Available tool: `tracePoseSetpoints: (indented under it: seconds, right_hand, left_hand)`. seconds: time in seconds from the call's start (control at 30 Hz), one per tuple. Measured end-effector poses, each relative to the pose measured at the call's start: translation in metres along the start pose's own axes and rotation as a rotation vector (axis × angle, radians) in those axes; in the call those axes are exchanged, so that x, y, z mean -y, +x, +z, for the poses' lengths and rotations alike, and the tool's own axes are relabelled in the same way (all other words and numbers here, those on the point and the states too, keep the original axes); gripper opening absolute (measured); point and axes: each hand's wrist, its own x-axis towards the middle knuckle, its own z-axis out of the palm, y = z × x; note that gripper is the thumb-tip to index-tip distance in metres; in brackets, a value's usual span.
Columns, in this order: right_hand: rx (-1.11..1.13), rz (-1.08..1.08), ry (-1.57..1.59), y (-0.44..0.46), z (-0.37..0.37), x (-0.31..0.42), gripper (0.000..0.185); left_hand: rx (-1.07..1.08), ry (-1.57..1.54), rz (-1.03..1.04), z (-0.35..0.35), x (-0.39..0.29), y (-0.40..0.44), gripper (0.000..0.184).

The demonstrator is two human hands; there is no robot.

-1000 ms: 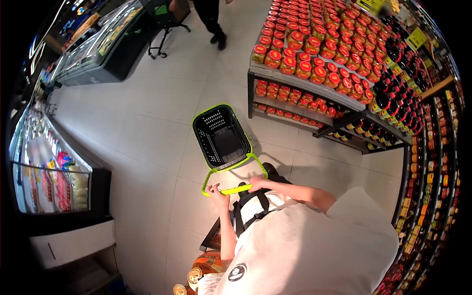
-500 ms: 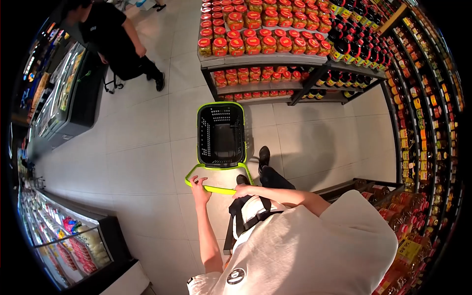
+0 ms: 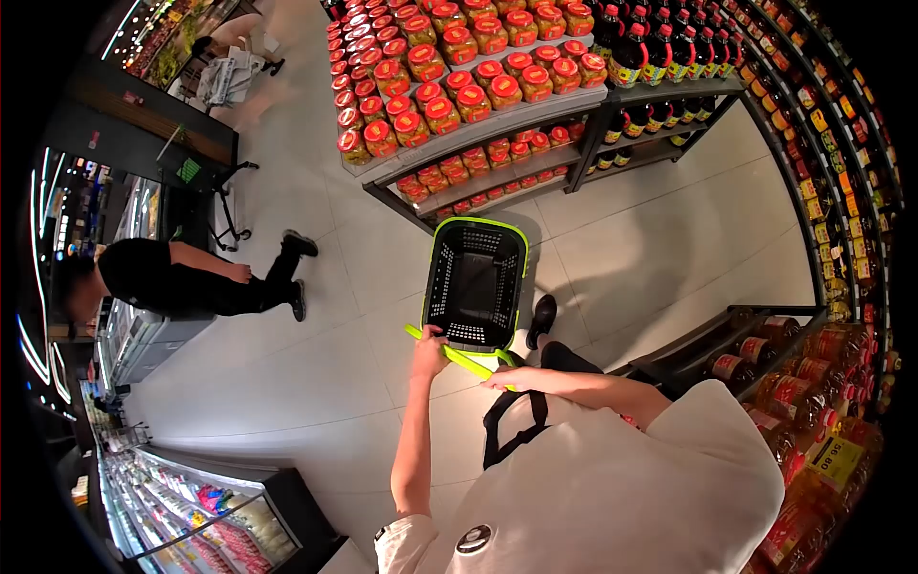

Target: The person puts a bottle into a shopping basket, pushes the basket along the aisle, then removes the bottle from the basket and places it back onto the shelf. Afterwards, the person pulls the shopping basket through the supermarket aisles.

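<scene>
In the head view, a black shopping basket (image 3: 475,277) with a lime-green rim is just ahead of my feet, with nothing visible inside. Its lime-green handle (image 3: 466,363) is pulled toward my body. My left hand (image 3: 429,353) is closed around the handle near its left end. Farther right, my right hand (image 3: 503,379) grips the same handle close to my waist; its fingertips are partly hidden.
Red-lidded jars (image 3: 442,115) and dark bottles (image 3: 658,55) fill a display ahead. Large bottles (image 3: 794,392) line the right side. A person in black (image 3: 191,277) walks at left, near a wheeled cart (image 3: 229,206). A lit chiller (image 3: 206,517) is at lower left.
The view has turned, putting the basket and jar display at a different angle. My left hand has closed more firmly on the handle. The person in black now appears lower at left.
</scene>
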Motion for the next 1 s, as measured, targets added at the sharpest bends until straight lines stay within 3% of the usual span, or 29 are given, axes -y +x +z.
tracePoseSetpoints:
  seconds: [0.1,0.13,0.27,0.37,0.63,0.73,0.87,1.0]
  right_hand:
    - [-0.032,-0.045,-0.098,0.002,-0.016,0.003,0.032]
    - [-0.024,-0.080,-0.122,0.074,-0.058,-0.072,0.034]
    - [-0.196,0.215,0.133,0.085,-0.054,-0.052,0.027]
    - [-0.162,0.206,0.323,0.075,-0.050,-0.025,0.033]
    - [-0.180,0.113,0.347,0.104,-0.069,-0.031,0.030]
    - [-0.412,0.178,0.367,0.126,-0.069,-0.024,0.021]
    - [-0.496,0.149,0.455,0.147,-0.081,-0.021,0.022]
    - [-0.693,0.261,0.367,0.106,-0.069,0.043,0.025]
  left_hand:
    - [0.125,0.009,-0.033,0.000,-0.013,0.029,0.022]
    - [0.156,-0.004,-0.041,0.000,-0.017,0.038,0.023]
    - [0.232,0.105,0.099,-0.004,-0.025,0.079,0.023]
    - [0.292,0.136,0.181,-0.017,-0.046,0.111,0.018]
    - [0.419,0.207,0.434,-0.016,-0.104,0.174,0.004]
    - [0.393,0.207,0.552,-0.014,-0.111,0.195,0.005]
    - [0.389,0.201,0.606,-0.014,-0.120,0.217,0.007]
    - [0.422,0.165,0.676,-0.010,-0.109,0.236,0.004]
